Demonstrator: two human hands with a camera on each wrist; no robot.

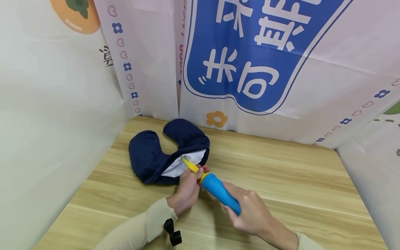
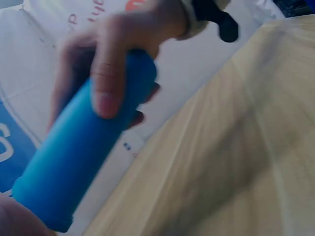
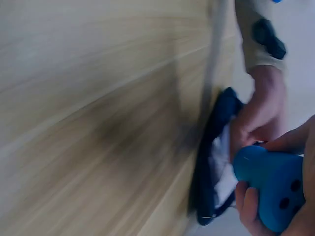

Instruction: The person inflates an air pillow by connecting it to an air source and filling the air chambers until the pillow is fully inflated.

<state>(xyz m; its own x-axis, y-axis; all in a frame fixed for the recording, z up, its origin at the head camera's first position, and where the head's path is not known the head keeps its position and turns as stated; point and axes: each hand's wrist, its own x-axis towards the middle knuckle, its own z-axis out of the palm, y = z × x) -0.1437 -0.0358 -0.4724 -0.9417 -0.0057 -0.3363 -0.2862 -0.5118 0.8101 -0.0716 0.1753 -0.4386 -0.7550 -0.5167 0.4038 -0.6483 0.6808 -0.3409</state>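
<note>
A navy U-shaped neck pillow (image 1: 145,156) lies on the table, its cover parted along the near side so that a white inner part (image 1: 175,168) shows. Over that opening points the yellow nozzle (image 1: 191,166) of a blue hand pump (image 1: 221,192). My left hand (image 1: 187,189) holds the nozzle end, with fingers at the pillow's near edge. Around the pump's blue barrel my right hand (image 1: 250,208) is wrapped; the left wrist view shows its thumb along the blue barrel (image 2: 93,142). A clear valve at the nozzle tip is too small to make out well.
The wood-grain table (image 1: 297,180) is bounded by a printed back sheet (image 1: 156,69) and a pale side wall (image 1: 56,121) on the left. Another pale wall (image 1: 372,173) stands at the right. The pillow lies near the back left corner.
</note>
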